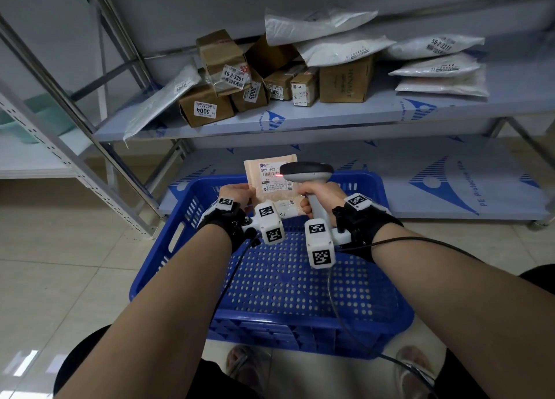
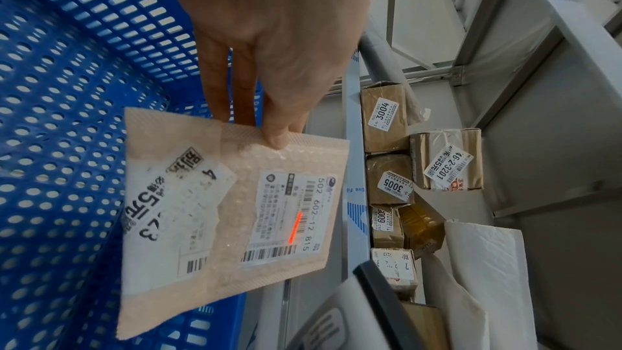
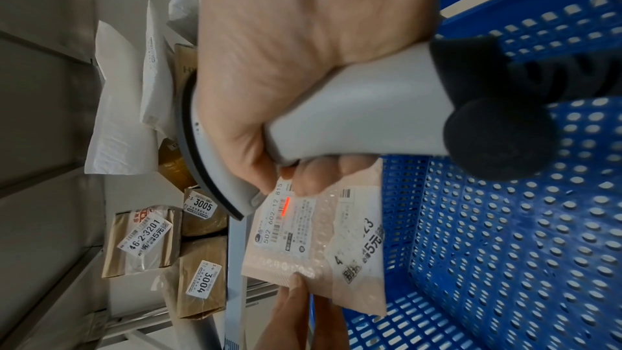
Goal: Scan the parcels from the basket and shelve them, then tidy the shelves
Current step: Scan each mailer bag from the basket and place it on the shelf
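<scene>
My right hand [image 3: 296, 68] gripped the scanner [image 3: 336, 116]; its red line [image 3: 286, 206] lay across the pink mailer [image 3: 303, 254] above the basket [image 3: 521, 236].

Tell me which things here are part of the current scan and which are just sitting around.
In the job:
pink bubble mailer, pinched by left hand
scanner, gripped by right hand
blue basket
middle shelf

Lying about:
box 3004
white mailers
green bins
</scene>
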Demonstrator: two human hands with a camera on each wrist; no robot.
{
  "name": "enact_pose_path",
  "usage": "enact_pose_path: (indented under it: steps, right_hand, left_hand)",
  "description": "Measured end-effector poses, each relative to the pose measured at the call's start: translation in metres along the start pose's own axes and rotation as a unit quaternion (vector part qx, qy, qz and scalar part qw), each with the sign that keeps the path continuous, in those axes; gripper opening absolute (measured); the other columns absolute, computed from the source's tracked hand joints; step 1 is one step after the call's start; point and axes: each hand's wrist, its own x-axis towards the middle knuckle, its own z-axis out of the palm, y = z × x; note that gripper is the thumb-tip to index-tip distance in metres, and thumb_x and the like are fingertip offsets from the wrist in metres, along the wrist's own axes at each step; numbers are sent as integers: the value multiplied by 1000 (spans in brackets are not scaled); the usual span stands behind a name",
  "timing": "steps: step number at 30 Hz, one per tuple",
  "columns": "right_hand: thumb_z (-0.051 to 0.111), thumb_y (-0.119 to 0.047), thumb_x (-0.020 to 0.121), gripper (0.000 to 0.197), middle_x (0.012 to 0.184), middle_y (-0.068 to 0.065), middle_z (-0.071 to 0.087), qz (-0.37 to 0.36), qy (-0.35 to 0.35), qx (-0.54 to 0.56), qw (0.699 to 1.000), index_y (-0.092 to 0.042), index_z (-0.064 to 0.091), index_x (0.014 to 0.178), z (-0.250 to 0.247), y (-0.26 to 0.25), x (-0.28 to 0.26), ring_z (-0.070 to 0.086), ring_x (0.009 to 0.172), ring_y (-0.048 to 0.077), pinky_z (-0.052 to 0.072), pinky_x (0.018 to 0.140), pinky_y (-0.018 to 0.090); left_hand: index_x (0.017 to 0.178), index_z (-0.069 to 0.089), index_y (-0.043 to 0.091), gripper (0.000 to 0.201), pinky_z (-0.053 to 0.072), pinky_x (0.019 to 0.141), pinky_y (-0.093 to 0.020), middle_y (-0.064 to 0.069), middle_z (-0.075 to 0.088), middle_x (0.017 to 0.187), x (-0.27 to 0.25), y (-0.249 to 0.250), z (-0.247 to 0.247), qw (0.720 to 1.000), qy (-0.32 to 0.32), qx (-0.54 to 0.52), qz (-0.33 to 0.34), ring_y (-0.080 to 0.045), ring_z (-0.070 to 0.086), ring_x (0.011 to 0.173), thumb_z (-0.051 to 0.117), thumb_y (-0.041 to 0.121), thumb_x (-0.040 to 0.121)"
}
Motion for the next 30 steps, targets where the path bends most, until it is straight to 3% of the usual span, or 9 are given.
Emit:
enact_pose_path:
  steps: [5,12,17,21,25,30]
  right_hand:
    - [67,-18,87,18,68,10,66,-9,24,13,1000,-1,66,83,-5,7,6,56,52,15,44,51,25]
    - [69,-18,87,22,59,5,56,-6,92,79,993,-6,61,71,-12,9,20,50,40,9,41,41,19]
    - [69,-16,86,23,58,4,56,-18,108,86,990,-6,60,67,-14,12,23,51,41,9,43,43,21]
    - [71,-11,81,25,54,5,55,-40,127,83,988,-7,58,59,-18,13,24,50,39,9,43,44,23]
    - [71,-11,83,22,57,5,57,-33,123,101,987,-7,60,64,-19,9,21,50,40,9,42,44,22]
    - [69,-13,86,17,62,7,60,-30,87,78,993,-5,63,72,-16,4,9,50,40,9,42,44,21]
  left_hand:
    - [120,62,0,27,54,87,-42,-18,66,111,4,-3,-4,999,5,-48,9,-28,64,91,58,3,93]
    - [116,60,-6,25,54,78,-41,-21,66,103,1,0,-8,996,-16,-83,38,-25,63,73,57,-2,92]
    - [118,60,-6,27,56,67,-35,-10,65,79,-2,4,-5,995,-28,-80,45,-22,62,66,57,-2,92]
    - [120,58,-8,28,54,61,-31,-16,65,94,-2,4,-6,996,-45,-48,65,-20,60,65,55,-3,93]
    - [122,58,-5,31,55,69,-36,-19,65,103,2,1,-5,997,-47,-22,63,-22,61,70,57,-1,92]
    - [120,61,-1,28,54,78,-39,-20,66,114,4,1,-2,998,-39,-10,48,-29,64,89,57,1,92]
